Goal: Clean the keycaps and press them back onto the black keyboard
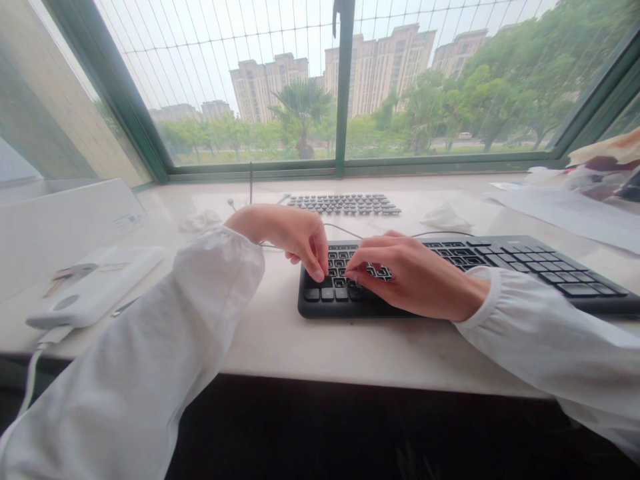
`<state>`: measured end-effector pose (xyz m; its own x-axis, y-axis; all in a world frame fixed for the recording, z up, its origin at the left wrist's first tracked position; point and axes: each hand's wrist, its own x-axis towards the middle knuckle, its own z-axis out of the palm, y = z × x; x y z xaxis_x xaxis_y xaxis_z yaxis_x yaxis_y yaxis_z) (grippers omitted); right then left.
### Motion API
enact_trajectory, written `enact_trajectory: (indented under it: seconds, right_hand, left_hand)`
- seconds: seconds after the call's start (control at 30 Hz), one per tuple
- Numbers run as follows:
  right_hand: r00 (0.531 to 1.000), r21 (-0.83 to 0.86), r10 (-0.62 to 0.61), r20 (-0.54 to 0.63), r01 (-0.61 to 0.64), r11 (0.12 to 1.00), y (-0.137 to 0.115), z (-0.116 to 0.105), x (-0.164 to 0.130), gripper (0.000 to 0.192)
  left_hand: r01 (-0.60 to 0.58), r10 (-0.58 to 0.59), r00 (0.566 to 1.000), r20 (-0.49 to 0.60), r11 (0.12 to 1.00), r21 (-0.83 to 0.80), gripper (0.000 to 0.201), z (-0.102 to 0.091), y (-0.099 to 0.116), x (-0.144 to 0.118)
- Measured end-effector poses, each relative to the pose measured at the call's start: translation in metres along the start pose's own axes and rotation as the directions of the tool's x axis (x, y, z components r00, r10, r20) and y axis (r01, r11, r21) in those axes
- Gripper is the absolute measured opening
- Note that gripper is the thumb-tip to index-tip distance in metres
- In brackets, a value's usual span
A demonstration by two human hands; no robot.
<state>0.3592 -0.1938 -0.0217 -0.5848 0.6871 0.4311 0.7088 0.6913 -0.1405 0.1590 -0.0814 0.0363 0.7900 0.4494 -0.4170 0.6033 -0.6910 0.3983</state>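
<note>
- White and flat, a power bank (95,285) is seen at the far left of the pale stone counter (280,340), with a cable running off its near end over the counter's edge.
- A large white box (55,227) is set behind it, against the wall.
- A crumpled tissue (200,220) lies further back, near the window sill.
- The left hand (287,237), in a loose white sleeve, is held over the left end of the black keyboard (525,267); its fingers are curled downward and the fingertips (317,273) are pressed onto the keyboard's left key block. Whether anything is pinched between them cannot be told.
- Loose keycaps (345,204) are laid out in rows on the counter behind the hands, well apart from the keyboard.
- The keyboard is placed near the counter's front edge, right of centre; in its left section many keycaps are off and open sockets are shown.
- The right hand (415,277) is laid palm-down on the keyboard just beside the left hand, its fingers bent and close together, with the tips meeting the same key block.
- A second crumpled tissue (445,219) lies behind the keyboard.
- Sheets of paper (570,210) are spread at the far right.
</note>
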Motion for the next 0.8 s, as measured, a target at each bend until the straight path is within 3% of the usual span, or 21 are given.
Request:
enact_trajectory:
  seconds: [0.37,0.57,0.8]
  right_hand:
    - [1.000,0.005,0.012,0.013,-0.012,1.000,-0.0006,-0.0003,-0.0008,0.017]
    - [1.000,0.032,0.013,0.026,-0.014,0.999,-0.0026,0.0018,0.0009,0.017]
    - [0.995,0.067,-0.099,0.024,0.098,0.993,-0.0042,0.0046,0.0000,0.026]
  left_hand:
    - [-0.046,0.046,0.999,0.006,0.997,-0.054,0.016,0.0003,-0.0033,0.0020]
    - [0.006,-0.006,0.999,0.033,1.000,0.012,0.025,-0.0018,-0.0018,0.0013]
    - [0.026,-0.031,0.995,0.091,0.998,0.057,0.032,-0.0040,0.0040,-0.0034]
